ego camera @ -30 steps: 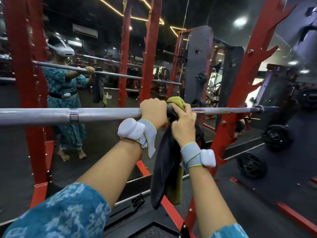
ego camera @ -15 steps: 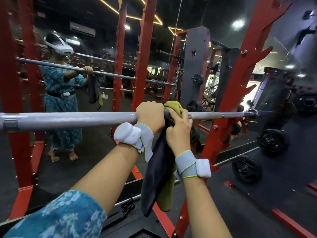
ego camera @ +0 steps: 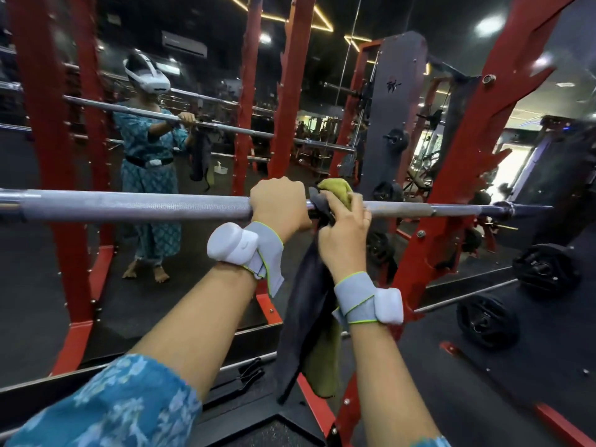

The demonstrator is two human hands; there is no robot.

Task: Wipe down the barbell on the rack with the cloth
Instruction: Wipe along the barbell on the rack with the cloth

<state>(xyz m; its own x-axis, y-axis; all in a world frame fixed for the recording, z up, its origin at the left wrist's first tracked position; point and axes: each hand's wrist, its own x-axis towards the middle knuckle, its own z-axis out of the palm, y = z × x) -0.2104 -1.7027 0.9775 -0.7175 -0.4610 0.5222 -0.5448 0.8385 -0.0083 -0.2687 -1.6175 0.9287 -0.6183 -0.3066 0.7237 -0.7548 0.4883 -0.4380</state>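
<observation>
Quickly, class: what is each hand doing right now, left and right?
Left hand: closed around the barbell.
Right hand: gripping the cloth, pressing it on the barbell.

Barbell (ego camera: 129, 206) across red rack (ego camera: 467, 175)

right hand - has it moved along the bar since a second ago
Yes, rightward along the barbell: the right hand and cloth now sit much farther from the bar's ring mark, at the left frame edge.
</observation>
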